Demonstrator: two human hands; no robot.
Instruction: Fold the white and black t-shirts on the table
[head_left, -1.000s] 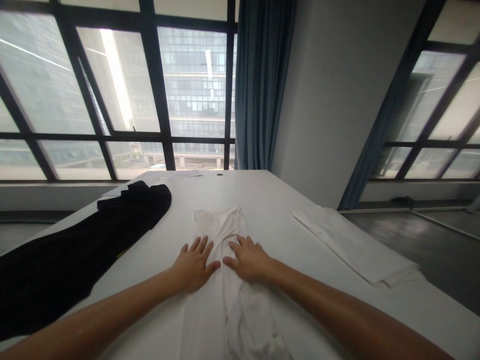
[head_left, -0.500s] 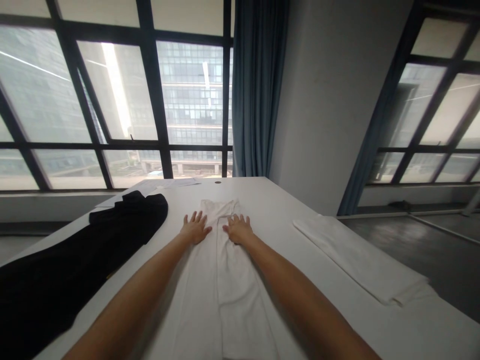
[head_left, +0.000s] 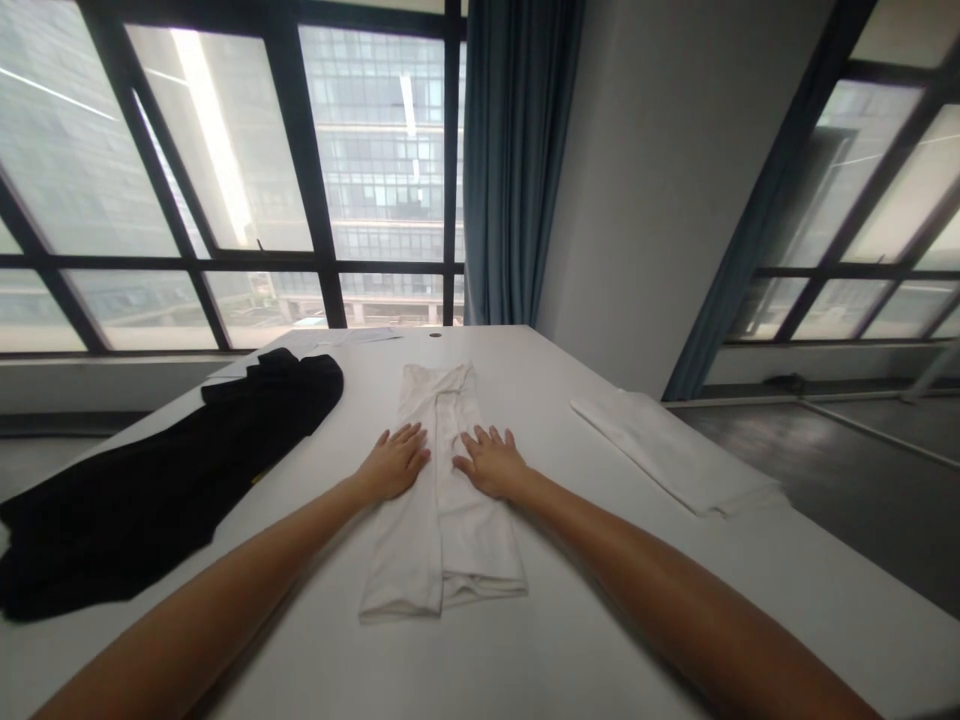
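A white garment (head_left: 409,560), folded into a long narrow strip, lies on the white table in front of me. Its two side panels meet along a seam line down the middle, and its near hem shows loose layers on the right half. My left hand (head_left: 394,460) rests flat on the strip's left half, fingers stretched out. On the right half lies my right hand (head_left: 491,461), palm down with fingers spread. Neither hand grips the cloth. Exactly which kind of garment it is, I cannot tell.
Black clothing (head_left: 165,480) lies in a long heap on the table's left side. A folded white cloth (head_left: 675,450) sits near the right edge. Papers (head_left: 360,337) lie at the far left end of the white table (head_left: 517,350). Beyond are windows and a blue curtain (head_left: 510,170).
Both hands have slid nearer to me along the garment, away from its far end. My view has tilted down and back, so the garment's near hem now shows.
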